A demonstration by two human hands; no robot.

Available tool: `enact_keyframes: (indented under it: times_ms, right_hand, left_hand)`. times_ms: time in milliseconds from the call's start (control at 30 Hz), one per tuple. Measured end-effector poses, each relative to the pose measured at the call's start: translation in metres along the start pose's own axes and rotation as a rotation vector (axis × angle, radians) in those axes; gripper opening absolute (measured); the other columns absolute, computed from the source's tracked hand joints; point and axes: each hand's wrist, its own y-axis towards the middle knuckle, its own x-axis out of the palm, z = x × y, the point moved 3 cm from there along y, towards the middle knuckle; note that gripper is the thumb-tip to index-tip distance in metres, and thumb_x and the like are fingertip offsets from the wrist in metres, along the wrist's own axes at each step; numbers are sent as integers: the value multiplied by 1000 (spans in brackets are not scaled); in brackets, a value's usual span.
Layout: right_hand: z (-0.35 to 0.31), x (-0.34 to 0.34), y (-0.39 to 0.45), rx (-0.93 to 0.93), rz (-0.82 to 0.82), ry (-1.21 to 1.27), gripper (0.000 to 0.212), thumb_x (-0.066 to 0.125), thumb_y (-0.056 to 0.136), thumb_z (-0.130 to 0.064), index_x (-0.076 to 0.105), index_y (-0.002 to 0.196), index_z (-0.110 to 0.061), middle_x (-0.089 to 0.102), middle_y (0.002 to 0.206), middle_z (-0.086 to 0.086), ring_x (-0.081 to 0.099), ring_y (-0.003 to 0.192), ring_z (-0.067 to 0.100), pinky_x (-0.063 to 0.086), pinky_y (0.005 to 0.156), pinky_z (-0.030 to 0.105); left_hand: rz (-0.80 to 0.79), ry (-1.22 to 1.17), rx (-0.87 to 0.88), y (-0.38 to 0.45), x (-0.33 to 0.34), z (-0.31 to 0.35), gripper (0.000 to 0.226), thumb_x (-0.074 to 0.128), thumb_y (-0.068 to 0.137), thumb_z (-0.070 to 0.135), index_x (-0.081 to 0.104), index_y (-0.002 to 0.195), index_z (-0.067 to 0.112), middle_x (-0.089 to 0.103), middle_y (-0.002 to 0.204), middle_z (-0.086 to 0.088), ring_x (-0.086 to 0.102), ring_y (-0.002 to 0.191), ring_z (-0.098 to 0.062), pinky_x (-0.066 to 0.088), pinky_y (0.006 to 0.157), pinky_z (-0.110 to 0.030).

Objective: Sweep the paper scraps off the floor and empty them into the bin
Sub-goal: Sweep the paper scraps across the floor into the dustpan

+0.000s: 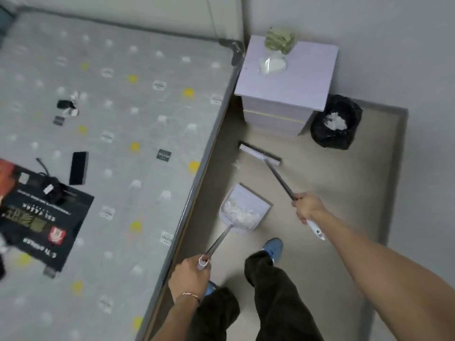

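Note:
My left hand (190, 275) grips the metal handle of a white dustpan (256, 204) that sits on the beige floor with a heap of white paper scraps (240, 214) in it. My right hand (307, 207) grips the long handle of a broom; its white head with dark bristles (259, 153) lies on the floor beyond the dustpan. A small scrap (236, 164) lies on the floor near the broom head. A bin lined with a black bag (336, 123), holding white scraps, stands in the corner beside a cabinet.
A bed (118, 134) with a grey patterned sheet fills the left side, carrying a phone, a black bag and small items. A pale lilac cabinet (290, 82) with a green cloth on top stands by the wall. My legs and blue shoes are on the narrow floor strip.

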Motion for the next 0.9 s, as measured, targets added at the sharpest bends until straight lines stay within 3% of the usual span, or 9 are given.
enact_keyframes:
  times_ms: [133, 267, 367, 433, 533, 600, 667, 800, 900]
  right_hand:
    - [-36, 38, 53, -47, -17, -253, 29, 53, 81, -4, 65, 108, -2, 58, 61, 15, 57, 51, 30, 48, 43, 33]
    - [-66, 74, 50, -87, -65, -599, 14, 62, 78, 4, 65, 91, 1, 62, 67, 11, 66, 70, 30, 46, 52, 26]
    - [-53, 88, 30, -118, -57, -788, 13, 63, 77, 6, 55, 74, -4, 70, 92, 18, 69, 90, 33, 48, 62, 27]
    - [-29, 93, 15, -147, -49, -834, 10, 58, 80, 3, 56, 87, -4, 69, 99, 21, 68, 90, 34, 53, 62, 29]
    - [20, 98, -12, -152, -67, -894, 28, 54, 84, 4, 56, 112, -2, 66, 102, 18, 68, 91, 34, 57, 67, 35]
    - [60, 101, -33, -107, -60, -878, 44, 48, 87, 5, 51, 130, -3, 61, 81, 16, 66, 82, 34, 58, 71, 38]
    - [103, 106, -57, -81, -109, -916, 49, 39, 92, 0, 44, 141, -7, 53, 68, 13, 60, 61, 30, 57, 59, 36]
    - [178, 110, -102, -17, -115, -878, 59, 35, 94, -4, 32, 151, -17, 58, 94, 15, 59, 59, 28, 56, 52, 34]
    - [231, 105, -140, 7, -95, -802, 50, 36, 97, -18, 39, 147, -22, 63, 101, 9, 62, 63, 19, 53, 57, 28]
  left_hand:
    - [0, -93, -112, -20, 17, -56, 18, 56, 81, 48, 71, 91, 46, 74, 91, 1, 67, 89, -27, 54, 73, -32]
    - [35, -121, -229, -40, 38, -102, 22, 57, 84, 47, 73, 85, 32, 71, 81, -2, 65, 79, -27, 52, 68, -31]
    - [37, -88, -265, -52, 47, -119, 28, 55, 89, 45, 72, 83, 23, 69, 78, -4, 53, 67, -22, 42, 62, -25]
    - [47, -90, -267, -55, 53, -133, 29, 56, 88, 45, 71, 80, 21, 69, 78, -5, 55, 67, -24, 44, 62, -26]
    - [74, -108, -224, -55, 61, -153, 27, 58, 88, 41, 72, 77, 20, 64, 71, -3, 52, 64, -21, 46, 62, -27]
    - [79, -87, -180, -55, 64, -165, 23, 59, 89, 39, 75, 85, 23, 69, 79, -4, 57, 70, -23, 42, 65, -26]
    - [70, -55, -133, -57, 68, -179, 23, 59, 88, 41, 76, 90, 26, 73, 90, -6, 65, 83, -31, 45, 68, -27]
    - [66, -26, -76, -60, 73, -200, 20, 59, 84, 43, 75, 89, 32, 73, 91, -6, 66, 88, -35, 51, 70, -31]
    - [80, 2, -49, -63, 69, -215, 19, 58, 83, 42, 74, 87, 32, 73, 90, -5, 66, 86, -35, 51, 70, -31]
